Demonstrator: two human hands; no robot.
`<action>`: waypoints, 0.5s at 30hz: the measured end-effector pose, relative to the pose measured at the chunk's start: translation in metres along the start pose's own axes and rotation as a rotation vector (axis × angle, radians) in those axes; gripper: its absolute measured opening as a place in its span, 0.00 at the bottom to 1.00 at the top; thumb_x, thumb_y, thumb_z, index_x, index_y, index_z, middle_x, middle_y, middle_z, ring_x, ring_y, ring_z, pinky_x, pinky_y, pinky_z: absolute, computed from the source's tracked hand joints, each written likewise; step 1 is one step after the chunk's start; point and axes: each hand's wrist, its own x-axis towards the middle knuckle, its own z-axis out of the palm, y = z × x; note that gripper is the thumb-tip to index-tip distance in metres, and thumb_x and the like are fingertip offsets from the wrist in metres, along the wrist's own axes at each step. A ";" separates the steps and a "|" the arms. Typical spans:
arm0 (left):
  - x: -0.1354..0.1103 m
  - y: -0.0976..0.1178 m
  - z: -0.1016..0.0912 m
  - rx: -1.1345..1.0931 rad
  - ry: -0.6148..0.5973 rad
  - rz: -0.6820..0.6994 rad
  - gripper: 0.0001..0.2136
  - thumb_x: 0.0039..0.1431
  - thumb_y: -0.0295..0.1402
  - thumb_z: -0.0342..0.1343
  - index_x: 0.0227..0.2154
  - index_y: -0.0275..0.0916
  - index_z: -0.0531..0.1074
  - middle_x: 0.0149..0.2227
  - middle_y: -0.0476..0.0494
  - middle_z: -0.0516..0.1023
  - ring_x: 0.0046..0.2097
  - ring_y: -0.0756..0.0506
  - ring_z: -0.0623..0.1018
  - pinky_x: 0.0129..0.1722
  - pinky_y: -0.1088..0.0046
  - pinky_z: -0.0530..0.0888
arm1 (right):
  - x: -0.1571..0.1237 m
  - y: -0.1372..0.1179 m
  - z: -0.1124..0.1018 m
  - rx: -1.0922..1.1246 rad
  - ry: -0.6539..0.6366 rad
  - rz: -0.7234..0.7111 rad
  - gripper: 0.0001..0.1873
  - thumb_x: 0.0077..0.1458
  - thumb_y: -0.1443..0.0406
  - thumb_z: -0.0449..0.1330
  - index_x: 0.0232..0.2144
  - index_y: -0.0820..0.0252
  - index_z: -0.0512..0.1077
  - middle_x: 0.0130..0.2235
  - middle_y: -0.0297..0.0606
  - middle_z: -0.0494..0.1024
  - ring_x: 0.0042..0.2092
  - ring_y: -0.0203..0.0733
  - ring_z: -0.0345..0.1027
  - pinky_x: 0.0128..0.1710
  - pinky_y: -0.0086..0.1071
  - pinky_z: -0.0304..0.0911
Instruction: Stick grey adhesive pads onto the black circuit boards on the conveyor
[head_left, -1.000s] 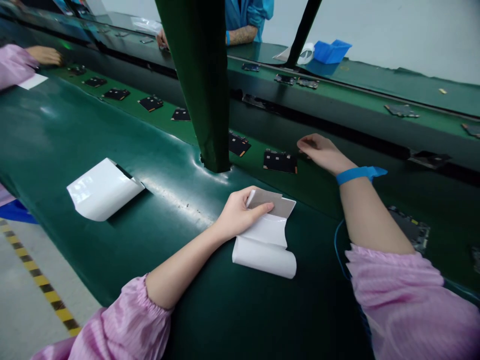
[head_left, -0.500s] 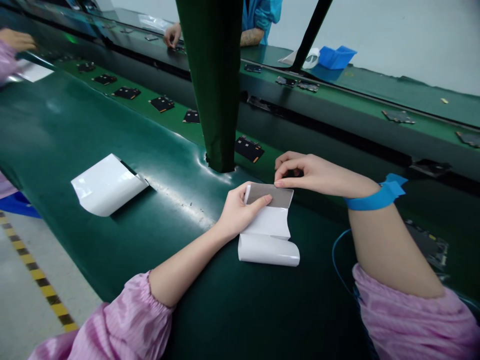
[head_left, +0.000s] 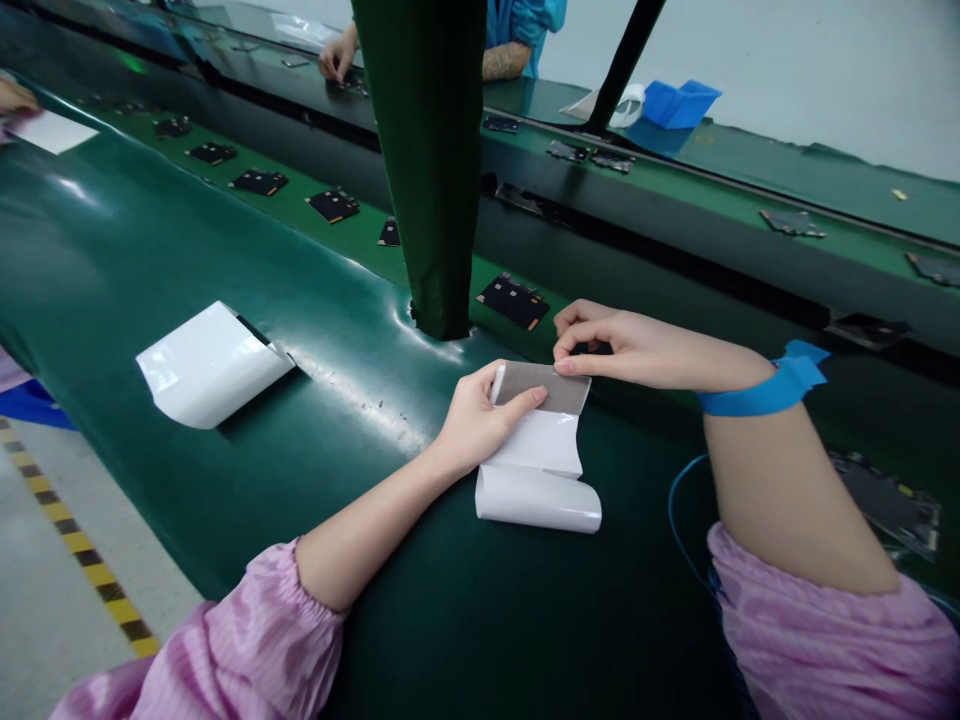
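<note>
My left hand (head_left: 484, 412) grips a strip of glossy white release paper (head_left: 536, 440) from its left side, thumb laid across the grey rectangular film (head_left: 551, 392) at its top end. The lower end of the strip curls into a roll above the green mat. At the film's upper right corner, my right hand (head_left: 604, 342) has thumb and forefinger pinched together on the edge; whether the corner is lifted cannot be told. A blue band (head_left: 757, 392) with a cord circles my right wrist. Just beyond my hands lies a black circuit board (head_left: 514, 300).
A green post (head_left: 431, 180) rises in front of me. Behind it, several circuit boards (head_left: 334, 204) lie along a green belt. Another curled white sheet (head_left: 214, 365) is on the mat at left. Co-workers' hands (head_left: 341, 55) show at the far bench and left edge. A blue bin (head_left: 679, 104) stands far right.
The boards on the near belt have shifted to the right. My hands keep almost the same pose on the strip. A co-worker's hand at the left edge has moved outward and lower.
</note>
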 end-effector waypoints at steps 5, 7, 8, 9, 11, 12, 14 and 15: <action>0.000 -0.001 0.000 0.002 -0.006 -0.003 0.08 0.50 0.35 0.62 0.31 0.36 0.74 0.31 0.46 0.78 0.34 0.47 0.77 0.31 0.74 0.71 | 0.002 0.019 -0.003 -0.008 0.174 0.092 0.22 0.50 0.44 0.57 0.29 0.53 0.78 0.46 0.42 0.70 0.34 0.42 0.65 0.31 0.38 0.61; 0.000 0.000 0.000 0.008 -0.015 -0.005 0.07 0.50 0.35 0.62 0.30 0.37 0.73 0.30 0.47 0.78 0.34 0.47 0.77 0.31 0.74 0.71 | 0.010 0.035 0.001 -0.027 0.300 0.114 0.22 0.50 0.45 0.58 0.28 0.54 0.78 0.44 0.43 0.72 0.35 0.43 0.65 0.33 0.39 0.62; 0.000 0.000 0.000 0.010 -0.018 -0.007 0.07 0.50 0.34 0.61 0.30 0.37 0.73 0.30 0.47 0.78 0.34 0.47 0.77 0.31 0.73 0.71 | 0.015 0.044 0.005 -0.036 0.357 0.119 0.21 0.50 0.45 0.58 0.27 0.55 0.78 0.41 0.43 0.73 0.35 0.45 0.66 0.34 0.39 0.62; 0.000 0.001 0.001 0.011 -0.019 -0.010 0.07 0.50 0.34 0.61 0.29 0.37 0.73 0.30 0.47 0.78 0.34 0.47 0.77 0.31 0.73 0.71 | 0.020 0.053 0.009 -0.037 0.406 0.129 0.21 0.50 0.46 0.59 0.27 0.55 0.78 0.38 0.43 0.74 0.36 0.46 0.66 0.35 0.39 0.62; 0.000 0.002 0.001 0.011 -0.016 -0.018 0.06 0.50 0.33 0.61 0.29 0.37 0.73 0.29 0.47 0.78 0.33 0.47 0.77 0.31 0.73 0.71 | 0.030 0.069 0.017 -0.025 0.480 0.176 0.19 0.51 0.48 0.58 0.27 0.56 0.78 0.34 0.43 0.75 0.37 0.47 0.67 0.35 0.39 0.62; 0.000 0.002 0.001 0.011 -0.014 -0.020 0.06 0.50 0.33 0.61 0.29 0.37 0.73 0.29 0.47 0.78 0.33 0.47 0.77 0.31 0.74 0.71 | 0.034 0.075 0.021 -0.018 0.511 0.205 0.18 0.52 0.50 0.58 0.27 0.57 0.78 0.32 0.42 0.76 0.36 0.47 0.67 0.34 0.39 0.62; 0.000 0.003 0.002 0.010 -0.015 -0.023 0.06 0.50 0.33 0.61 0.29 0.36 0.73 0.29 0.47 0.78 0.33 0.47 0.77 0.31 0.74 0.71 | 0.040 0.082 0.027 -0.013 0.563 0.247 0.16 0.52 0.52 0.58 0.27 0.58 0.78 0.32 0.42 0.76 0.36 0.46 0.67 0.34 0.38 0.62; 0.000 0.003 0.002 0.011 -0.017 -0.025 0.06 0.50 0.33 0.61 0.30 0.36 0.73 0.30 0.47 0.78 0.33 0.47 0.77 0.31 0.74 0.71 | 0.042 0.084 0.029 -0.018 0.579 0.253 0.15 0.52 0.54 0.58 0.27 0.58 0.77 0.32 0.42 0.77 0.36 0.46 0.67 0.34 0.38 0.62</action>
